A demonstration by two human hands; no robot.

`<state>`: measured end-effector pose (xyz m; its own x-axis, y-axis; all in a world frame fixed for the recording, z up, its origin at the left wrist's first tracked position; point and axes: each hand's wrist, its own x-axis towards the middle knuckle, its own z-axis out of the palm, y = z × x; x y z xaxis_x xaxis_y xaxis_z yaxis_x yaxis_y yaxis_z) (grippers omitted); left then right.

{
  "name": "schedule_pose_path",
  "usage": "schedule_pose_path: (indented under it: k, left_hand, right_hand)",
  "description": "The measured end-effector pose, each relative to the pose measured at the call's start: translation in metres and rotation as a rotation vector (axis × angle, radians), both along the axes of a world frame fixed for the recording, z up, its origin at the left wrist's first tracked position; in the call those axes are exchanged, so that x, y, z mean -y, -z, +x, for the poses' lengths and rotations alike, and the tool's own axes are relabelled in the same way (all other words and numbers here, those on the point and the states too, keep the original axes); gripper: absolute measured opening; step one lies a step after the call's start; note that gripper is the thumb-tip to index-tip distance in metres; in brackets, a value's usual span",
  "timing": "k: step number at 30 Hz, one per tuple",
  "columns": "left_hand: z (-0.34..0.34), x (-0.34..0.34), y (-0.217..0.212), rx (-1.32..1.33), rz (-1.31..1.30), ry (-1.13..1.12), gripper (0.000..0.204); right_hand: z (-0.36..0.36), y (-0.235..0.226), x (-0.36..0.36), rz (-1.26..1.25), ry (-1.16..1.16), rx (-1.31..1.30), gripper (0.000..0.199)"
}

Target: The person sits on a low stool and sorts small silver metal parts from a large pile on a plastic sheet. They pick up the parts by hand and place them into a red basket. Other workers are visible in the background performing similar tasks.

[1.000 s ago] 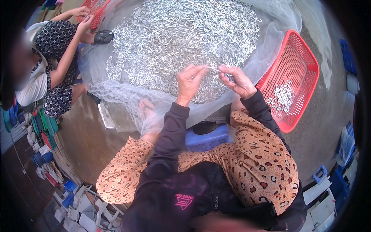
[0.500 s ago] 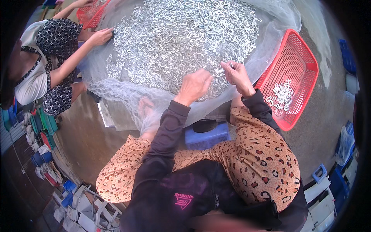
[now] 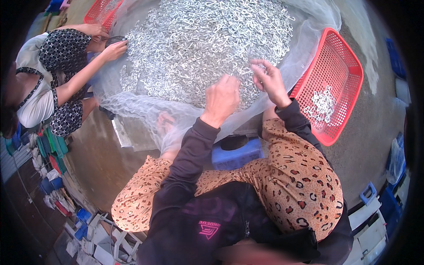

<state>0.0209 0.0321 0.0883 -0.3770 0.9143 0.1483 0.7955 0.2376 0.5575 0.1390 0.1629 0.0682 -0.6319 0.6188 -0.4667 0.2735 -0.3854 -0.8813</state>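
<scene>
A big heap of small silver metal hooks (image 3: pixel 203 44) lies on a pale mesh net (image 3: pixel 145 106) spread on the ground in front of me. My left hand (image 3: pixel 222 98) is curled into a fist at the near edge of the heap; whether it holds a hook I cannot tell. My right hand (image 3: pixel 267 81) is beside it, fingers pinched on a small silver hook at the heap's edge. A red plastic basket (image 3: pixel 342 66) to my right holds a small pile of the same hooks (image 3: pixel 322 104).
A blue stool (image 3: pixel 236 154) sits between my knees. Another person (image 3: pixel 53 79) crouches at the left, hands at the heap's far-left edge, with a second red basket (image 3: pixel 99 13) behind. Crates and bags line the lower left and right edges. The ground is wet concrete.
My hands dropped from mid-air down onto the near edge of the heap; the left closed into a fist. The other person's hand moved onto the heap.
</scene>
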Motion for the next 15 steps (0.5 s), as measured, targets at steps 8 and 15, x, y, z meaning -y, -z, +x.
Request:
schedule_pose_path:
  k: [8, 15]
  left_hand:
    - [0.0, 0.005, 0.006, -0.028, -0.026, 0.084, 0.01]
    - [0.003, 0.013, 0.008, -0.063, -0.117, 0.183, 0.01]
  right_hand:
    - [0.0, -0.005, 0.003, -0.078, -0.114, -0.078, 0.022]
    - [0.0, -0.012, 0.008, 0.389, -0.23, 0.13, 0.027]
